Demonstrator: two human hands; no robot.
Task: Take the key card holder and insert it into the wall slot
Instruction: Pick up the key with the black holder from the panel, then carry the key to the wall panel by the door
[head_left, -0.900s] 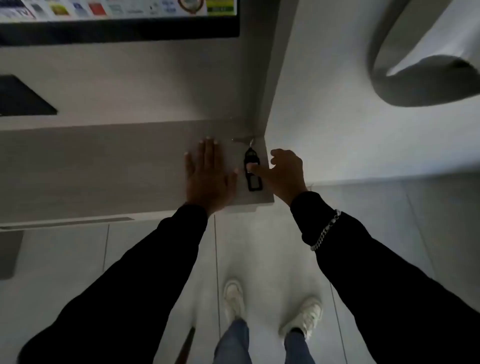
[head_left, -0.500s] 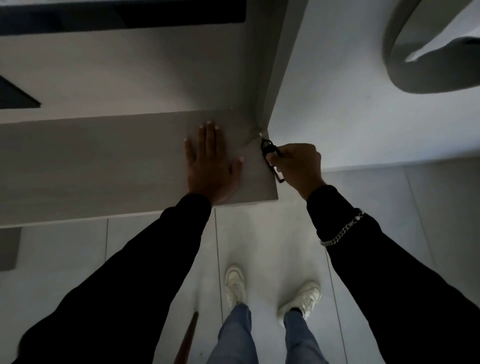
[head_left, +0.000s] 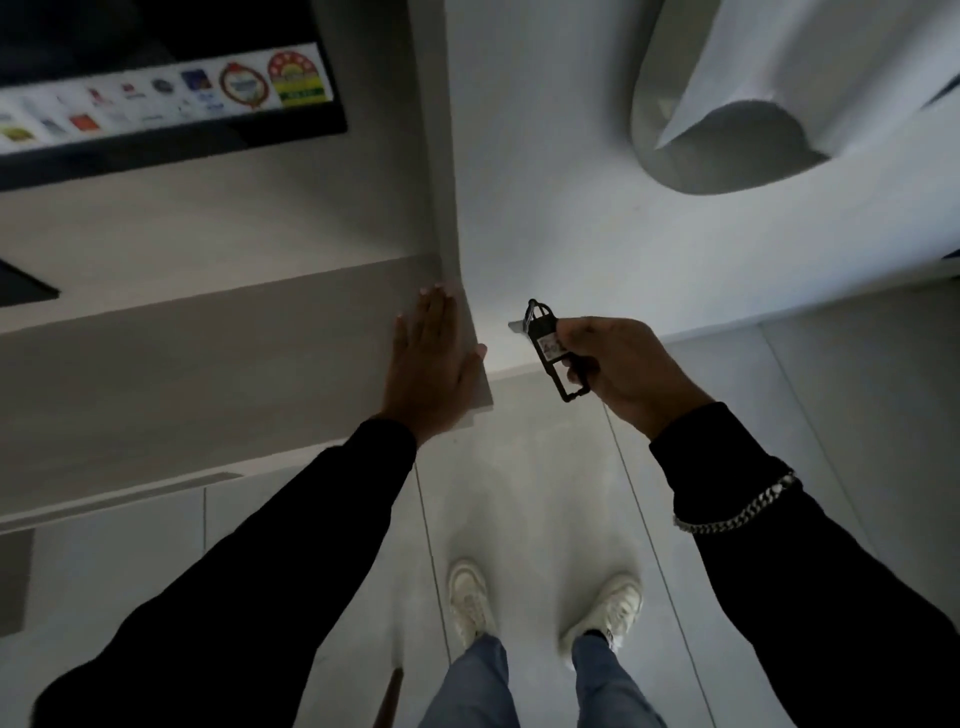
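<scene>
My right hand (head_left: 621, 371) grips a black key card holder (head_left: 551, 349) with a small label on it and a metal key hanging from its top ring. The holder is in the air, right of the shelf corner and in front of the white wall. My left hand (head_left: 434, 364) lies flat, fingers together, on the right end of the light wooden shelf (head_left: 208, 374). No wall slot shows in this view.
A dark screen (head_left: 171, 98) with coloured stickers hangs on the wall above the shelf. A rounded white fixture (head_left: 727, 130) sits on the wall at the upper right. Below are the tiled floor (head_left: 545, 493) and my white shoes.
My right hand picked the holder up off the shelf's right end and carried it to the right, clear of the shelf. My left hand stayed flat on the shelf.
</scene>
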